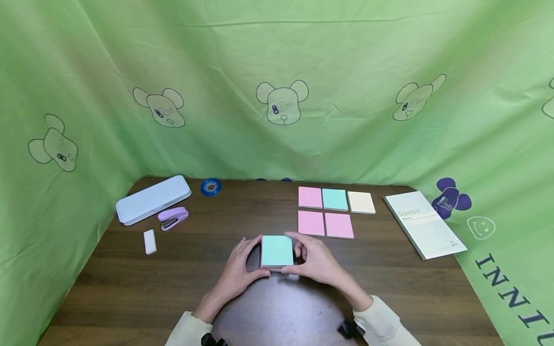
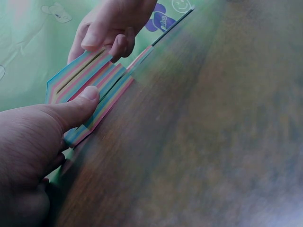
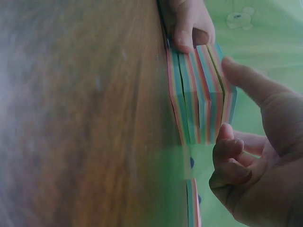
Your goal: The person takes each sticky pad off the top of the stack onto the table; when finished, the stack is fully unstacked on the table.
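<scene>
A neat stack of sticky note pads (image 1: 277, 251) with a teal top sits on the table in front of me. Its sides show striped layers (image 3: 191, 99) of pink, teal and yellow, and thin gaps part the pads. My left hand (image 1: 237, 269) grips the stack's left side, thumb at the near corner and fingers at the far one. In the left wrist view that thumb (image 2: 87, 101) presses the striped side. On the right, my right hand (image 1: 318, 262) holds the upper part between thumb and index finger, its other fingers curled in.
Beyond my right hand lie several more pads: pink (image 1: 309, 197), teal (image 1: 335, 199) and cream (image 1: 361, 202). A notebook (image 1: 426, 225) is at the right edge. To the left are a pale blue case (image 1: 153, 199), purple stapler (image 1: 173, 216), white eraser (image 1: 149, 241) and blue tape roll (image 1: 211, 187).
</scene>
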Action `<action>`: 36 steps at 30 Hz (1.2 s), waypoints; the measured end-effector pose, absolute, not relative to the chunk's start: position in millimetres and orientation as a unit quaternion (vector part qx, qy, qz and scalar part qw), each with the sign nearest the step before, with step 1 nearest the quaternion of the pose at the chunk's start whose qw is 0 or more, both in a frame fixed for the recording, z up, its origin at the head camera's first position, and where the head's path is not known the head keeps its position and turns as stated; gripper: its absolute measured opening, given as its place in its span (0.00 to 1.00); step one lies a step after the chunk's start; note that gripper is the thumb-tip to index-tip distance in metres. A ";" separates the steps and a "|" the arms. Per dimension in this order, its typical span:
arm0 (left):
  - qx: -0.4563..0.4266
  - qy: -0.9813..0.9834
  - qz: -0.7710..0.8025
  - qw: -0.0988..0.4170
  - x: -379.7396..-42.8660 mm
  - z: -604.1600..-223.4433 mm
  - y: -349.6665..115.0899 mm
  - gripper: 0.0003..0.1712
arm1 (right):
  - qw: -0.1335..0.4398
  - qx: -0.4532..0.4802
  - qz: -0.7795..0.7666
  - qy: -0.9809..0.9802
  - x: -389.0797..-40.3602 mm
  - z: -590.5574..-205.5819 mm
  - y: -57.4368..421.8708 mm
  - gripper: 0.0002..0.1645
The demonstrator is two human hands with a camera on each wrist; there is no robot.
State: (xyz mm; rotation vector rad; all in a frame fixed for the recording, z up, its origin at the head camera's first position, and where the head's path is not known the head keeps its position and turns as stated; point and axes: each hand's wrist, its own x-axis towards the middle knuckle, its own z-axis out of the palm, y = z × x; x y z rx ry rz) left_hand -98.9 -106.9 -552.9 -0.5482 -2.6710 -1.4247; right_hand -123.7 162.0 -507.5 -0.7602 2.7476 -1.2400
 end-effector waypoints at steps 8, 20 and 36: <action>-0.170 -0.865 -0.471 0.025 -99.7 -551.1 -106.7 0.55 | 0.005 -0.245 -0.407 0.880 -123.9 -509.2 158.0 0.47; -0.167 -0.870 -0.464 0.019 -98.1 -548.4 -107.2 0.55 | 0.012 -0.224 -0.454 0.862 -126.6 -503.6 165.3 0.43; -0.178 -0.864 -0.469 0.036 -99.7 -547.7 -106.5 0.55 | -0.015 -0.205 -0.445 0.872 -137.3 -493.9 235.4 0.45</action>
